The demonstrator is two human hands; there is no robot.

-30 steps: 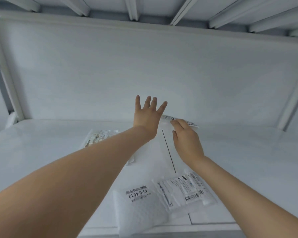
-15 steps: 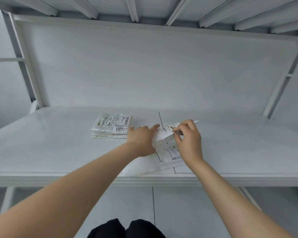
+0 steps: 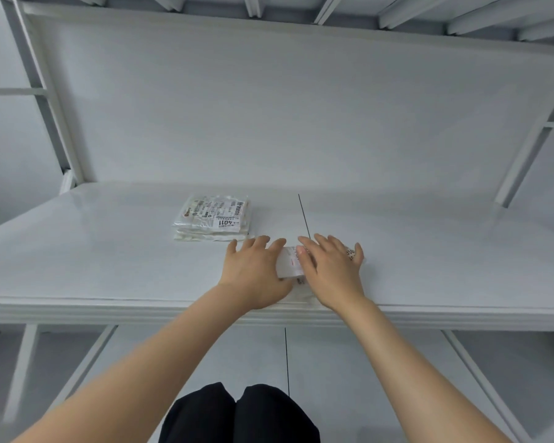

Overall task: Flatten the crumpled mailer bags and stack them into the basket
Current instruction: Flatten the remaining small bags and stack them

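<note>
A white mailer bag (image 3: 291, 262) with printed labels lies near the front edge of the white shelf (image 3: 109, 266). My left hand (image 3: 256, 270) rests flat on its left part, fingers spread. My right hand (image 3: 331, 268) presses flat on its right part; most of the bag is hidden under both palms. Behind and to the left sits a flat stack of mailer bags (image 3: 213, 217), the top one labelled 4011. No basket is in view.
The shelf has a white back panel (image 3: 285, 107) and slanted side posts (image 3: 55, 100). A thin dark seam (image 3: 304, 215) runs across the shelf surface. Below the front edge lie a lower shelf level and my dark-clothed knees (image 3: 240, 414).
My right hand went from pinching the lifted bag edge to lying flat on it. The left hand slid onto the bag. The bag now lies pressed down; the camera tilted lower.
</note>
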